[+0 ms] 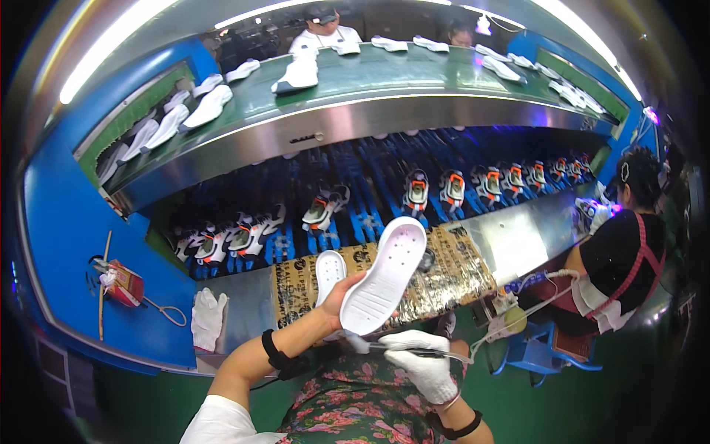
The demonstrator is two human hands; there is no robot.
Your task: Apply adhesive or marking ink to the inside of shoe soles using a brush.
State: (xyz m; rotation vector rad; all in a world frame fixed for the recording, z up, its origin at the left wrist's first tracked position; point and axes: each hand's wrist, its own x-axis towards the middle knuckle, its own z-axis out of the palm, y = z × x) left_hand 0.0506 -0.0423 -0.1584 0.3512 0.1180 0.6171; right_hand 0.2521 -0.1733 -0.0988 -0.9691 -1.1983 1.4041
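My bare left hand (336, 302) grips a white shoe sole (386, 277) along its left edge. The sole is tilted up above the bench, its side with small holes and ridges facing me. In a white knitted glove, my right hand (423, 361) is closed around the dark handle of a brush (360, 344). The brush's pale bristles point left, just below the sole's lower end; I cannot tell whether they touch it. Behind my left hand, a second white sole (330, 272) lies on the bench, partly covered.
Brown printed covering (458, 259) lies over the metal bench. Beyond it, shoe uppers (318, 211) stand in a row below a green conveyor belt (355, 70) carrying white soles. A white glove (208, 320) rests at left. A co-worker (617, 251) sits at right, near a pale hose (510, 325).
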